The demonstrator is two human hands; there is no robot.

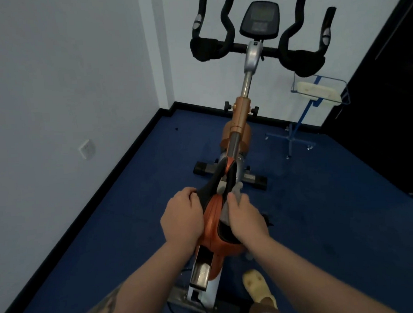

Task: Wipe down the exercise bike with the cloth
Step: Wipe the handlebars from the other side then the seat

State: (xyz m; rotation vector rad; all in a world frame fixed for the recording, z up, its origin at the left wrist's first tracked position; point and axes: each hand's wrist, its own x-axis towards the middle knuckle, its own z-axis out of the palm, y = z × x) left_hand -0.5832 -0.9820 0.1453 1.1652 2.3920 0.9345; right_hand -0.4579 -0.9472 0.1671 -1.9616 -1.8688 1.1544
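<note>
Blue carpet (323,210), black skirting (119,161) along two pale walls (53,80) meeting in a corner; open floor either side of the machine, wider on the right.

Nearest: one foot in a cream clog (258,287), planted just right of the rear frame.

Exercise bike (240,116), one, orange and silver, set lengthwise toward the corner. Saddle (213,218), one, orange and black, nose pointing away.

Left hand (181,220): fingers curled over the saddle's left edge, gripping it.

Right hand (245,217): fingers curled round the cloth (236,190), held against the saddle's right side. Cloth, one, grey, bunched, mostly hidden under the hand, a fold showing beyond the thumb.

Beyond: front stabiliser bar, one, black-capped ends. Adjustment knobs (227,105), two, black, on the orange post. Handlebars (290,44), one set, black, padded. Console (260,19), one, dark, screen unlit.

Right of the bike: wheeled blue stand (295,137), one, carrying a wire basket with one cream block in it. Dark cabinet (389,99), one, against the right wall.

Left wall: socket plate (86,149), one, white.
</note>
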